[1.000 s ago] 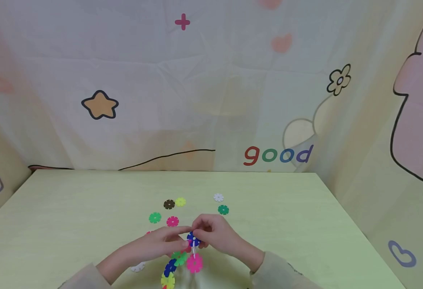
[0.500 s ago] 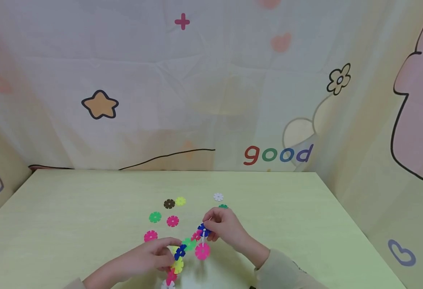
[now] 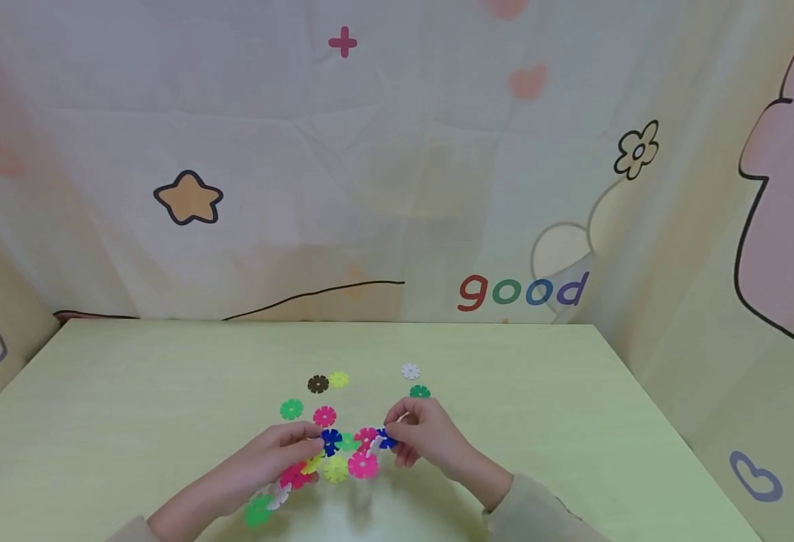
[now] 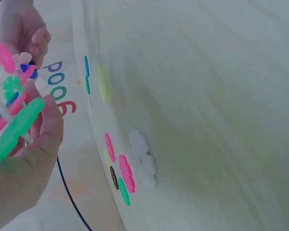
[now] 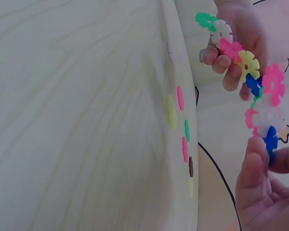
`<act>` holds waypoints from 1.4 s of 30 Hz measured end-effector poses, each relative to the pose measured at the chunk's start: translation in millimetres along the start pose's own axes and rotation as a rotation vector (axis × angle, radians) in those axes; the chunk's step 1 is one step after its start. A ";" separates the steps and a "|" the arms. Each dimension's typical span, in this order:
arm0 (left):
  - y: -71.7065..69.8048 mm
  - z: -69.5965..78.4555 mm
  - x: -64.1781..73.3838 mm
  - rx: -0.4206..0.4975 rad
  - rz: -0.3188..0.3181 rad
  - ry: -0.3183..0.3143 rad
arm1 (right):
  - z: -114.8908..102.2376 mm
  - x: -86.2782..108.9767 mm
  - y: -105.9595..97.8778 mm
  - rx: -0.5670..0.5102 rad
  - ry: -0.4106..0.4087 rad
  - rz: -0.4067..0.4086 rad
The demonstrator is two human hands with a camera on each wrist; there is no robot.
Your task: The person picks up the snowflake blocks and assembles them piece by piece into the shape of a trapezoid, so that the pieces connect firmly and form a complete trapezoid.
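Observation:
A chain of interlocking snowflake discs hangs over the table between both hands. My left hand (image 3: 278, 455) grips it near a blue disc (image 3: 331, 443), with a yellow, a pink disc (image 3: 293, 475), a white and a green end disc (image 3: 257, 511) trailing toward me. At the other end my right hand (image 3: 427, 433) pinches a dark blue snowflake disc (image 5: 271, 142) between thumb and fingertips. Between the hands run a green disc (image 3: 348, 442) and a pink one (image 3: 366, 436). A white disc (image 5: 269, 114) joins the right end to another pink disc (image 3: 363, 465).
Loose discs lie on the pale table (image 3: 539, 421): brown (image 3: 318, 384), yellow (image 3: 339, 379), green (image 3: 291, 409) and pink (image 3: 324, 416) beyond the left hand. White (image 3: 410, 370) and dark green (image 3: 420, 392) lie past the right hand. A yellow disc (image 3: 336, 470) appears below the chain.
The left hand has shifted from the pink disc near the right hand back along the chain to the blue one. The chain's near end has swung left; the right hand moved slightly right.

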State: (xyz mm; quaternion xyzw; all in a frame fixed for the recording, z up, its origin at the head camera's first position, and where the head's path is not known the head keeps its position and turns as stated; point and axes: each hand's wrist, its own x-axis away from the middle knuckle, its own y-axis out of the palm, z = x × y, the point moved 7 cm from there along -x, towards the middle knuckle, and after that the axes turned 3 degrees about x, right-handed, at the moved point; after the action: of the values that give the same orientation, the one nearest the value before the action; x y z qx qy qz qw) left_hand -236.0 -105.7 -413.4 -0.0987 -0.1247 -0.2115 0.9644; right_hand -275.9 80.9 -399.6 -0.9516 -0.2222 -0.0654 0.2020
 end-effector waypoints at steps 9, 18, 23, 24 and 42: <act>-5.1 10.9 1.2 -0.135 -0.004 0.018 | 7.8 6.0 18.0 0.060 -0.029 -0.243; -2.3 23.5 -0.6 -0.198 -0.132 0.101 | 6.3 12.5 27.6 0.100 -0.067 -0.370; -2.5 25.7 -1.7 -0.217 -0.118 0.094 | 5.1 14.0 28.3 0.099 -0.077 -0.381; -2.4 26.2 -1.6 -0.218 -0.116 0.095 | 4.9 14.2 28.0 0.098 -0.080 -0.382; -5.0 27.6 -2.9 -0.272 -0.080 0.150 | 2.7 14.7 28.2 0.068 -0.141 -0.412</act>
State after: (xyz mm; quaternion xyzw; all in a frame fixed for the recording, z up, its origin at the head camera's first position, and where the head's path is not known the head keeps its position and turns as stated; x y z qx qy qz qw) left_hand -246.2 -102.3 -387.3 -0.2071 -0.0264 -0.2713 0.9396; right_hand -250.0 64.7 -408.9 -0.8811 -0.4275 -0.0310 0.2001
